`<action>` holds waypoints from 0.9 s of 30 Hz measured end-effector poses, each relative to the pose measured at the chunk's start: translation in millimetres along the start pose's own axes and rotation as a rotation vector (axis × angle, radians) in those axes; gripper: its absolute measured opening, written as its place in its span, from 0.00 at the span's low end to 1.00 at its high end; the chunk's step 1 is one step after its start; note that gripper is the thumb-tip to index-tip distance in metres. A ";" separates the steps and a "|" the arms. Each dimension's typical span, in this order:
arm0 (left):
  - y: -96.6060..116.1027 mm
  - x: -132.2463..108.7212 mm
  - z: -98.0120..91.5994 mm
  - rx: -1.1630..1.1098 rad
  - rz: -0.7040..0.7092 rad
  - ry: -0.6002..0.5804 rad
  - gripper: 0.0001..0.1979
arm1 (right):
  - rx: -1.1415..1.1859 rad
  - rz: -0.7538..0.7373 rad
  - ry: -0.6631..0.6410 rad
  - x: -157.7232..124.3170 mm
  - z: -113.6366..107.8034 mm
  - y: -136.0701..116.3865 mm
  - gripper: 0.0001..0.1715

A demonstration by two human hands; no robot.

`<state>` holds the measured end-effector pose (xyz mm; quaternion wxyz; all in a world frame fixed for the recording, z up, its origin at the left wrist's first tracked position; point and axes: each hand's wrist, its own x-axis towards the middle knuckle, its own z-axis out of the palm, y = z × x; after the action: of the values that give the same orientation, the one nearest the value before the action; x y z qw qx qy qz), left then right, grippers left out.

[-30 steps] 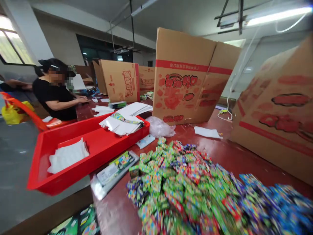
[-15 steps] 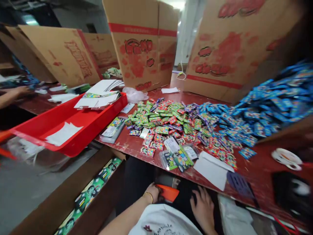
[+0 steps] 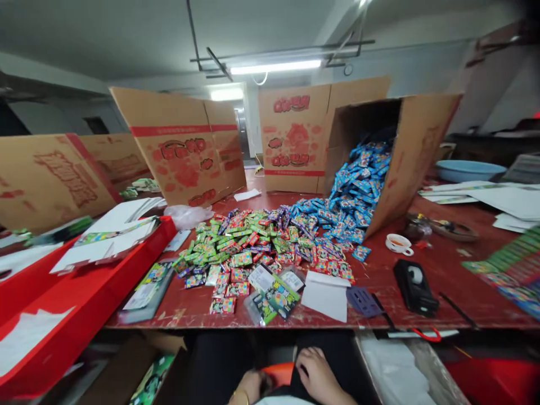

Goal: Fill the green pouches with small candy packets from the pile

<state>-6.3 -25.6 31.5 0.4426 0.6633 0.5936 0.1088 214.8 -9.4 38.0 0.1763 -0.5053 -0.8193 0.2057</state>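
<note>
Sitting at the bench point(image 3: 422, 281), the person has both hands down in the lap, on the near side of the packet pile point(image 3: 253, 247) and well below it. The left hand point(image 3: 250, 389) touches an orange thing point(image 3: 279, 372), but the grip's impossible to tell. The right hand point(image 3: 317, 372) lies flat just beside it, fingers loosely together and holding nothing. Looks like a pause between picks. Reaching the pile would mean lifting a hand over the bench edge.

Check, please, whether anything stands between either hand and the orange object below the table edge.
Nothing visible does: the left hand and the right hand both lie right at the orange object, one on each side, seemingly touching it.
</note>
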 end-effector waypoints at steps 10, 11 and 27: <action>37.0 -28.1 -31.0 -0.320 0.079 0.222 0.26 | -0.033 0.226 0.184 138.5 -74.0 -63.0 0.54; 41.4 -31.7 -33.7 -0.334 0.095 0.232 0.25 | -0.040 0.236 0.174 144.5 -71.9 -63.1 0.55; 158.8 -24.2 -115.9 0.634 0.469 0.361 0.18 | -0.187 -0.407 -0.069 42.4 -152.4 -72.0 0.50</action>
<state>19.2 21.4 222.1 0.0694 0.8536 0.4989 0.1331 218.0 23.8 208.6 0.1385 -0.3364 -0.9254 0.1059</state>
